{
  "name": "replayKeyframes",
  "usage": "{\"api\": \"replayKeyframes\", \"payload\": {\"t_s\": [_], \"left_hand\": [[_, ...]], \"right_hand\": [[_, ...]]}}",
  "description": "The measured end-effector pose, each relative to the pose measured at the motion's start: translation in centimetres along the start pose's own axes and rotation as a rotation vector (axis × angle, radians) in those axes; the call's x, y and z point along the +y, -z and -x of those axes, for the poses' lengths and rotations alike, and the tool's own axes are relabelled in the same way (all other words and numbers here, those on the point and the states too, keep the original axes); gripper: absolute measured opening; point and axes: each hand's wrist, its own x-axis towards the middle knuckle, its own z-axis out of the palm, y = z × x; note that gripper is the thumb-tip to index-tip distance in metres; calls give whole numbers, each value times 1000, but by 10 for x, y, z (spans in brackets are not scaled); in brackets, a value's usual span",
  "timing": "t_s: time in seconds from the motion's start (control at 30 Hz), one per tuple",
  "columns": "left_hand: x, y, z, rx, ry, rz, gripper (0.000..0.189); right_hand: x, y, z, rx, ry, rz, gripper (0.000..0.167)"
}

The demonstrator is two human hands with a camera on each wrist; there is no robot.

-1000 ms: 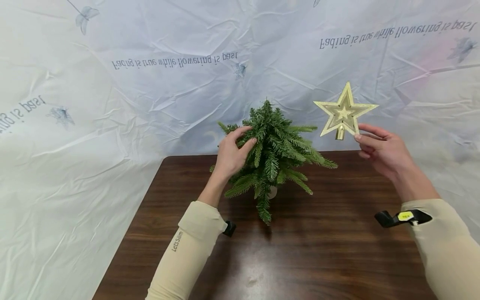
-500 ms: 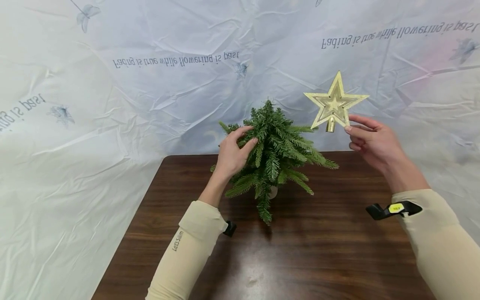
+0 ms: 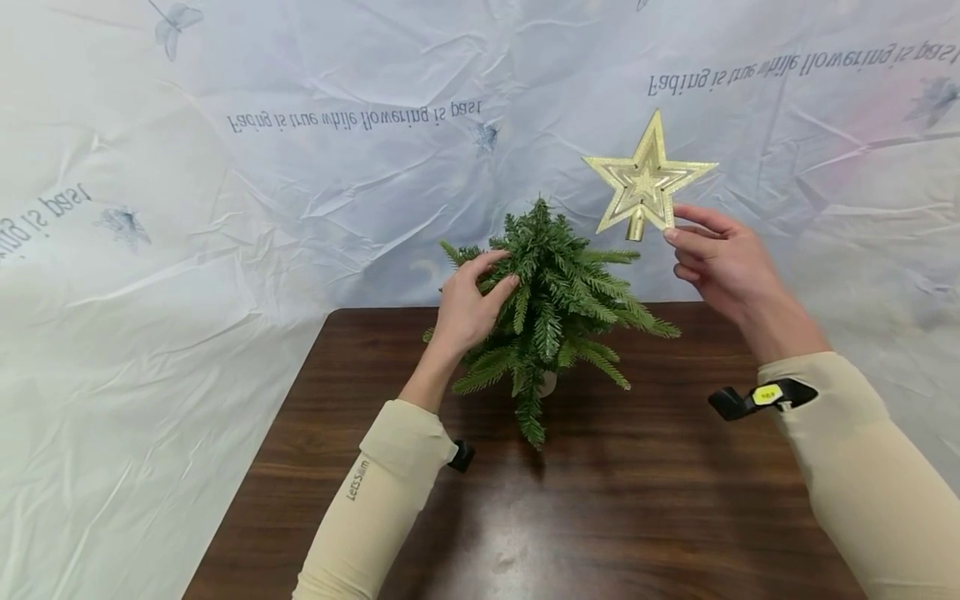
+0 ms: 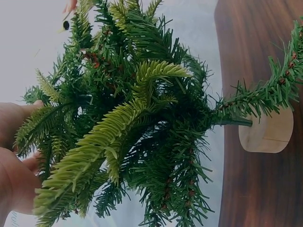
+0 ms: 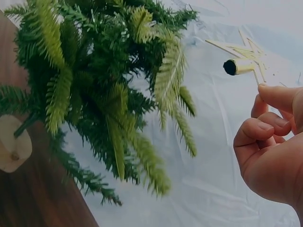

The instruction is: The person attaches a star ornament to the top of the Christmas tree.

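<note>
A small artificial Christmas tree (image 3: 551,292) stands upright on the table, its round wooden base (image 4: 267,130) showing in the left wrist view. My left hand (image 3: 468,304) holds the tree's upper left side, thumb and fingers among the branches; foliage hides some fingertips. A gold star tree topper (image 3: 647,179) is up in the air, right of and a little above the treetop. My right hand (image 3: 723,258) pinches its lower right point between thumb and fingers. The topper's hollow round socket (image 5: 231,67) faces the right wrist camera, apart from the tree.
The dark brown wooden table (image 3: 600,500) ends just behind the tree. A pale wrinkled sheet (image 3: 360,192) with printed lettering hangs behind it and to the left. Black camera mounts sit on both sleeves.
My right hand has carried the gold star tree topper up and to the left, closer to the treetop. My left hand has stayed in place on the tree.
</note>
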Motion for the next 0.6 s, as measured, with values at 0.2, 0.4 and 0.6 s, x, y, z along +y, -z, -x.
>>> {"api": "replayKeyframes", "payload": {"t_s": [0.2,0.4,0.6], "left_hand": [[1,1,0,-4,-5,-2,47],[1,1,0,-12,1,0,47],[1,2,1,-11,-5,1,47]], "right_hand": [[-2,-16,-9,0,-4,-28,29],[-4,-33,-18,-1,-4,-24,30],[-7,-48,-26,9,-15,-8,30]]}}
